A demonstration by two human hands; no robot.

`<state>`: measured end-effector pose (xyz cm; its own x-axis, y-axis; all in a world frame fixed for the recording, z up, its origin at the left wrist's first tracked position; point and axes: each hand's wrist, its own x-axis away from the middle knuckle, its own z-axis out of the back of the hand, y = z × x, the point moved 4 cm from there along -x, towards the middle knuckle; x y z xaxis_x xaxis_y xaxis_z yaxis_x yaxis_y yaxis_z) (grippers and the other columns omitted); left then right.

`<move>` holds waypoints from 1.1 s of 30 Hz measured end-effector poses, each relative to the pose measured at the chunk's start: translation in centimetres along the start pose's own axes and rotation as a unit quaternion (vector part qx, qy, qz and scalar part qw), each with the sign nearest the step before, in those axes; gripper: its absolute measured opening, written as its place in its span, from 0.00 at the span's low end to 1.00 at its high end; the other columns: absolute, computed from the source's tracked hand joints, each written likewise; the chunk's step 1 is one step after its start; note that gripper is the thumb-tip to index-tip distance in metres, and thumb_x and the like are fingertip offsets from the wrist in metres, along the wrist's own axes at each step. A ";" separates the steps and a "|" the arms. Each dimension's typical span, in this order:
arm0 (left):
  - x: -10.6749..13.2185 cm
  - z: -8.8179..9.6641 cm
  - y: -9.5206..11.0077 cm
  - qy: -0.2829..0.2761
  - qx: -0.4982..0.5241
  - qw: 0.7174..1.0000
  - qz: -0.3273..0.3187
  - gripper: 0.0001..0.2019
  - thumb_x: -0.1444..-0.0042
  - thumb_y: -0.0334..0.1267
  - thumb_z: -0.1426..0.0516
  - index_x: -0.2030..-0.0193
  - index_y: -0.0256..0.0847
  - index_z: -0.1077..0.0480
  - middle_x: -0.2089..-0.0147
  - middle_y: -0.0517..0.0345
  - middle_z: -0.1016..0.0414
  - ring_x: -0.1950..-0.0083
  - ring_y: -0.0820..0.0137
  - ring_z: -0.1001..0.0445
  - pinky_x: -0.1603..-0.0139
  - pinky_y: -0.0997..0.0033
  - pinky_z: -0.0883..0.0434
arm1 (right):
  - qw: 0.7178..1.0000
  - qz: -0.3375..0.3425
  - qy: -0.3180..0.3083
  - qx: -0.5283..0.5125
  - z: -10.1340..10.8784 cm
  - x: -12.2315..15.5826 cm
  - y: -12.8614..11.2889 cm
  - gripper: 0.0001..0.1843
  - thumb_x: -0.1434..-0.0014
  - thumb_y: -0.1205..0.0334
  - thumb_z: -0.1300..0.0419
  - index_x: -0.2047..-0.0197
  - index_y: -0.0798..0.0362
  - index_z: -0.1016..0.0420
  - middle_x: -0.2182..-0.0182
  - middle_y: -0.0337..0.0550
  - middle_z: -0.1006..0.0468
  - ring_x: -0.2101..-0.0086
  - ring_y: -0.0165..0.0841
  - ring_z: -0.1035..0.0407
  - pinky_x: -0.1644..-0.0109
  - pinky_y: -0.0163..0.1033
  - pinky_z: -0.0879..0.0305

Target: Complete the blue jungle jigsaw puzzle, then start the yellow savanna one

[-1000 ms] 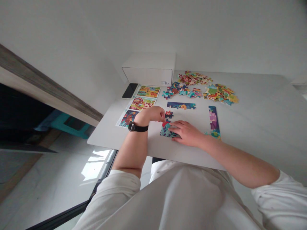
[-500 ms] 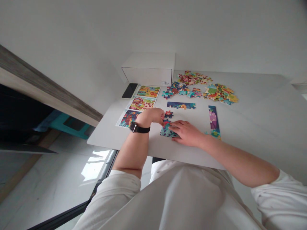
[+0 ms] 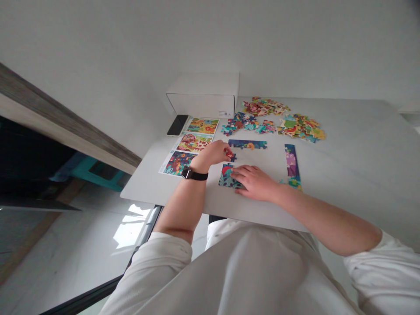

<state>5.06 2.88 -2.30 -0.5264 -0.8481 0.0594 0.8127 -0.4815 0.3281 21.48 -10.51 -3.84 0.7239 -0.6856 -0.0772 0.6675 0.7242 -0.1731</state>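
1. Left hand (image 3: pixel 214 154): fingers curled at the small red puzzle piece (image 3: pixel 232 158); whether they pinch it, I cannot tell
2. Right hand (image 3: pixel 256 181): laid flat with fingers apart, fingertips on the joined puzzle section (image 3: pixel 225 178) near the front edge of the tabletop (image 3: pixel 354 153)
3. The red piece lies between that section and the blue puzzle strip (image 3: pixel 243 143)
4. Picture sheet (image 3: pixel 194 142): beside the left hand
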 end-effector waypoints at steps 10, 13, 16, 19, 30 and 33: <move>0.5 0.8 -0.7 -0.006 0.079 0.996 0.036 0.09 0.43 0.36 0.34 0.56 0.40 0.21 0.57 0.55 0.16 0.58 0.67 0.21 0.56 0.71 0.29 | 1.000 -0.002 0.008 -0.003 -0.1 0.1 -0.1 0.30 0.32 0.54 0.33 0.31 0.55 0.26 0.31 0.58 0.27 0.35 0.53 0.33 0.33 0.58 0.34; 0.5 1.1 -0.8 -0.015 0.110 0.993 0.044 0.05 0.43 0.35 0.36 0.59 0.40 0.22 0.62 0.57 0.17 0.62 0.69 0.21 0.59 0.71 0.30 | 1.000 0.000 0.005 -0.006 -0.1 0.1 0.0 0.30 0.32 0.54 0.34 0.31 0.56 0.26 0.31 0.59 0.27 0.35 0.54 0.33 0.33 0.59 0.34; 0.6 1.3 -0.8 -0.027 0.145 0.988 0.042 0.04 0.42 0.35 0.37 0.60 0.40 0.23 0.63 0.59 0.17 0.66 0.71 0.21 0.62 0.72 0.29 | 1.000 -0.002 0.004 -0.010 0.0 0.1 -0.1 0.30 0.32 0.54 0.33 0.31 0.55 0.26 0.31 0.59 0.28 0.35 0.54 0.33 0.32 0.59 0.34; 0.7 1.4 -0.9 -0.038 0.184 0.981 0.049 0.05 0.41 0.36 0.37 0.58 0.40 0.25 0.63 0.59 0.17 0.67 0.73 0.20 0.64 0.74 0.28 | 1.000 -0.006 0.005 -0.016 0.1 0.1 -0.1 0.30 0.33 0.55 0.33 0.31 0.53 0.26 0.31 0.59 0.28 0.35 0.54 0.33 0.32 0.59 0.35; 0.7 0.3 -0.8 -0.097 0.146 0.980 0.098 0.06 0.39 0.36 0.37 0.56 0.40 0.25 0.63 0.56 0.17 0.68 0.71 0.21 0.69 0.75 0.30 | 1.000 0.004 0.014 -0.005 -0.4 0.1 0.1 0.29 0.33 0.53 0.33 0.32 0.54 0.26 0.32 0.58 0.27 0.36 0.52 0.33 0.33 0.58 0.34; 0.7 0.2 -0.7 -0.093 0.117 0.984 0.092 0.09 0.39 0.40 0.37 0.54 0.41 0.23 0.65 0.57 0.18 0.70 0.71 0.23 0.70 0.73 0.33 | 1.000 0.005 0.012 -0.002 -0.4 0.1 0.1 0.29 0.33 0.53 0.33 0.32 0.54 0.26 0.31 0.58 0.28 0.36 0.52 0.33 0.33 0.58 0.34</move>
<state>4.03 2.64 -2.26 -0.4307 -0.8501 0.3030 0.8298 -0.2411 0.5032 21.58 -10.56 -4.31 0.7254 -0.6807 -0.1026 0.6603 0.7301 -0.1757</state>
